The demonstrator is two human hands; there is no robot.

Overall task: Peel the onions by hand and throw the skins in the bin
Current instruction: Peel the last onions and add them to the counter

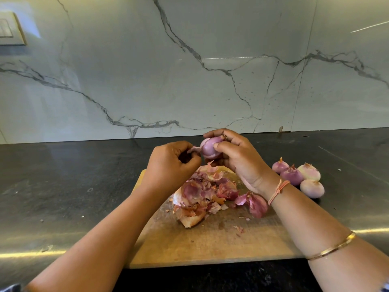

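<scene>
My right hand holds a small purple onion above the wooden cutting board, fingers and thumb curled round it. My left hand pinches a strip of onion skin that still hangs from the onion's left side. A heap of loose purple and brown skins lies on the board below both hands. Several peeled onions sit together on the dark counter to the right of the board. No bin is in view.
The board lies on a dark stone counter against a white marble-patterned wall. A wall switch plate is at the upper left. Small skin scraps dot the counter and the board.
</scene>
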